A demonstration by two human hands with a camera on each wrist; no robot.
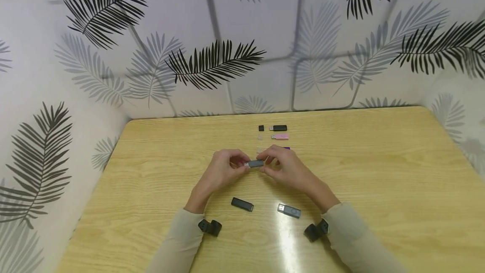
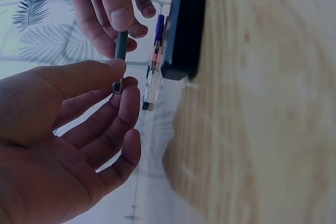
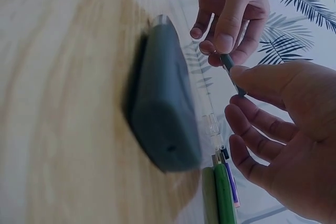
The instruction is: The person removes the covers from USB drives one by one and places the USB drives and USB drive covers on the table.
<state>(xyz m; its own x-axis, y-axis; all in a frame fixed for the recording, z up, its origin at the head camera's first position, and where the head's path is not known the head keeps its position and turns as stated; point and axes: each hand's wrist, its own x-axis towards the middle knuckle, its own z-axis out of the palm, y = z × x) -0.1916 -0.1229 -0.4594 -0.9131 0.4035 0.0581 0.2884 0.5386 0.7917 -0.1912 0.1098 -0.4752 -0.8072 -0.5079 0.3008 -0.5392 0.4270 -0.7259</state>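
Note:
Both hands hold one grey USB flash drive (image 1: 256, 163) between them above the table, its metal plug (image 2: 117, 87) pointing left. My left hand (image 1: 223, 167) pinches the plug end with thumb and fingertips, its other fingers loosely bent. At the opposite end, my right hand (image 1: 288, 167) grips the drive's body between thumb and fingers. Nearer to me lie a black USB stick (image 1: 242, 204), by the left wrist, and a second grey USB drive (image 1: 289, 210), by the right wrist, with its metal plug toward the left.
Behind the hands, a black drive (image 1: 280, 128) with its separate cap (image 1: 261, 128), a pink drive (image 1: 280, 137) and a purple drive (image 1: 286, 148) form a column, with clear caps (image 1: 259, 137) on their left. The right wrist view also shows a green drive (image 3: 224, 195). A leaf-patterned wall (image 1: 257, 83) borders the table.

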